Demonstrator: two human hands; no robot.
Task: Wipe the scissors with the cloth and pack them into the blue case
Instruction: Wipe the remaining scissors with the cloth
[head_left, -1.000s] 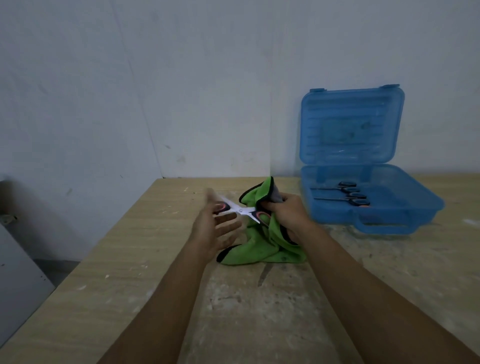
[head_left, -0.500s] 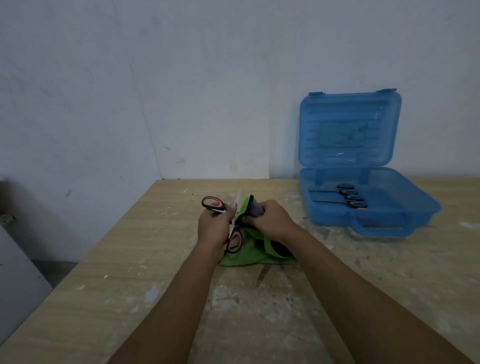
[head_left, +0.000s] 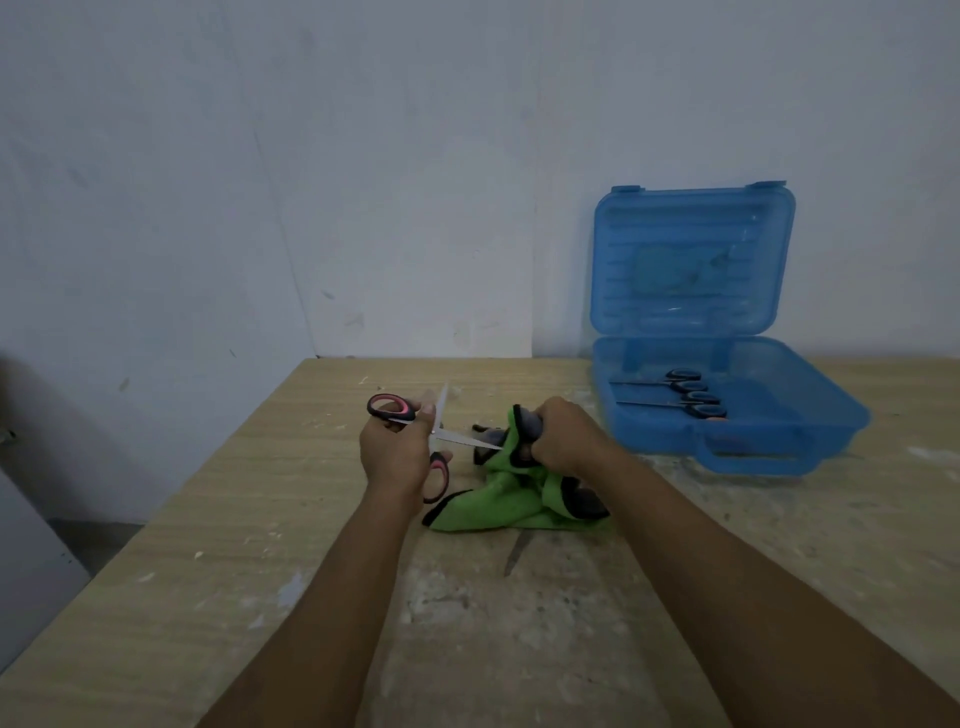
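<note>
You won't find any readable text here. The blue case (head_left: 753, 441) over on the far right has a paler patch (head_left: 670, 270) on its raised lid (head_left: 753, 218), but it's too blurry to make out letters or a logo. Same for the pink-handled scissors (head_left: 393, 408) and green cloth (head_left: 493, 514): no legible print.

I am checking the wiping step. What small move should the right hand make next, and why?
Probably draw the cloth, gripped in the right hand, along the blade pointing right: the left hand holds the scissors open, and that blade's tip is at the cloth.
</note>
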